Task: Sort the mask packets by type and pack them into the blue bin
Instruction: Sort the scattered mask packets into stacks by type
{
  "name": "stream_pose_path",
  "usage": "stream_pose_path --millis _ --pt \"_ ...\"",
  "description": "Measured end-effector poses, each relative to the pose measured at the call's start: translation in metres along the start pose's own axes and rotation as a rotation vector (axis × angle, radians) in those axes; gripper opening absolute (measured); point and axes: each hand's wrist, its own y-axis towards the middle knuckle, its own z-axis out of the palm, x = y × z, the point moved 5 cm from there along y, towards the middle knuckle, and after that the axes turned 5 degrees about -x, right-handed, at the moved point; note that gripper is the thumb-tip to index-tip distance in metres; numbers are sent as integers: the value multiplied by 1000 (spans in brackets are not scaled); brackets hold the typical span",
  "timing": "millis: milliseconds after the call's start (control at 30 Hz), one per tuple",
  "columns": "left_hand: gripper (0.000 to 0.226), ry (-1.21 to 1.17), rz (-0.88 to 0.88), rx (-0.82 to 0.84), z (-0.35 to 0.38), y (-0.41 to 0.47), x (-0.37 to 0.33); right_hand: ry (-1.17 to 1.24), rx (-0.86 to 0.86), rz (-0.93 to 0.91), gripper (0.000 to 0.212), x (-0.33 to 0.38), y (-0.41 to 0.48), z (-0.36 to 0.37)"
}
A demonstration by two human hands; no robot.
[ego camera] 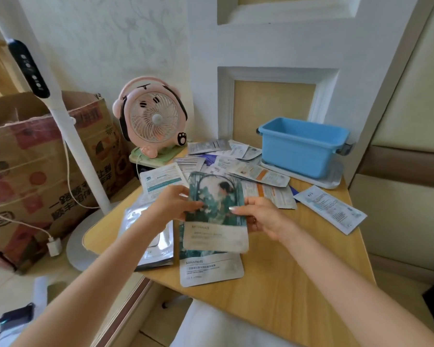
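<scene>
Head view, the only one.

- Green packet (214,231) was held up just above the desk (298,271), between both hands, picture side facing the person.
- Left hand (172,204) pinched its left edge, thumb on the front and the fingers hidden behind. Right hand (258,216) pinched the right edge the same way, thumb lying across the printed face.
- A matching packet (211,269) lay flat on the desk directly under the held one, which looked like the start of a pile for that type.
- Silver packets (145,246) were stacked just to the left, near the desk edge.
- Loose packets (236,166) of several prints lay overlapping further back, unsorted. One long white packet (331,212) lay apart on the right.
- Blue bin (298,156) stood at the back right on a white tray (332,182). Its floor was out of sight, so I could not tell what it held.

Handling, as I judged it:

- The packet looked thin, light and floppy, with a soft, probably liquid fill. The glossy foil would likely be slick.
- The sealed flat edges seemed the firmest place to grip. A hold on the middle would probably bend it.
- Stacked, these would likely slide over one another. Squaring the pile and holding both long sides should keep it together on the way into the bin.
</scene>
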Motion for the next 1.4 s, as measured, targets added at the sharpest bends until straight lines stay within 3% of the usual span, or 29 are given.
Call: stream_pose_path --millis 133,200,267,333,367,433,500,667,700,767,867,933,1000,1033,1100,1200,1300,1400 --pt "56 304 42 -532 -72 51 11 -230 58 66 11 -19 -6 11" --pt "78 256 -151 -537 -89 82 26 -559 13 45 16 -23 -8 16" --pt "100 173 -326 -461 -87 105 43 -928 -157 -67 40 -16 -7 13" --pt "110 145 -378 -460 -83 117 55 -1084 -223 -292 67 -8 -8 21" --pt "110 133 -375 -474 -83 120 59 -1084 -149 -414 75 -7 -9 30" --pt "101 128 -360 -494 -85 125 65 -1141 124 -564 76 -13 -12 52" --pt "83 129 -345 -523 -87 129 70 -1275 324 -583 74 -33 -9 65" --pt "15 -57 -154 -558 -84 134 65 -1332 362 -520 69 -36 9 60" --pt "15 -71 -111 -554 -83 131 58 -1330 362 -522 66 -31 9 60" --pt "16 -57 17 -569 -81 122 37 -1212 317 -518 58 -21 10 58" --pt "13 -108 314 -538 -77 90 -7 -578 41 -451 32 7 15 45" --pt "15 -213 563 -365 -65 49 -38 -68 20 -213 52 14 24 31" --pt "24 -207 720 -170 -48 9 -49 321 245 59 83 17 28 29" --pt "26 -170 754 -82 -38 -6 -44 416 328 101 89 22 26 28" --pt "23 -78 783 31 -23 -23 -26 463 342 22 75 32 26 24" --pt "26 10 743 99 -13 -25 -1 298 183 -114 40 32 28 17" --pt "26 -64 714 72 -9 -33 -2 226 56 -136 18 26 28 10" --pt "28 -319 500 -106 -12 -34 -5 267 63 -115 17 22 23 8"
